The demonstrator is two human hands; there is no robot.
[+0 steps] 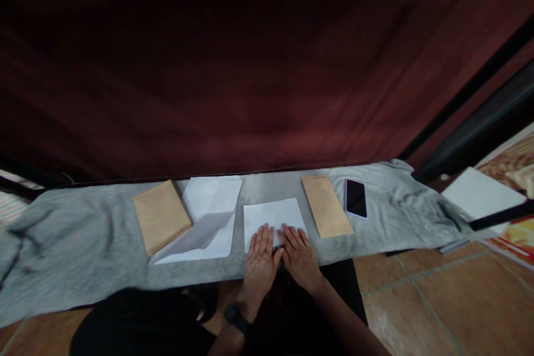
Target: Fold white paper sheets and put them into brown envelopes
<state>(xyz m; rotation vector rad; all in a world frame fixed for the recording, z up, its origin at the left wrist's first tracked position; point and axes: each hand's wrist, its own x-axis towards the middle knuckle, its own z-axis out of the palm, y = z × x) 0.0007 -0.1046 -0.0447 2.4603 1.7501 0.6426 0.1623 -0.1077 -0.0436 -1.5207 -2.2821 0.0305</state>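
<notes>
White sheet point(273, 212) flat on the cloth-covered counter point(262, 183). Left hand point(261, 258) and right hand point(299, 257) on its 6 o'clock side, each grip flattened, fingers straight, thumbs close. Brown envelope point(326, 206) at 3 o'clock, phone point(356, 198) just beyond (screen dark from where I stand). Loose papers point(212, 194) at 9 o'clock, brown stack point(162, 217) overlapping their outer side.

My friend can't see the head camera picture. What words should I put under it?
A person's left hand and right hand rest on white paper on grey cloth. Left lie white sheets and a brown stack; right, long brown paper and a phone.
</notes>
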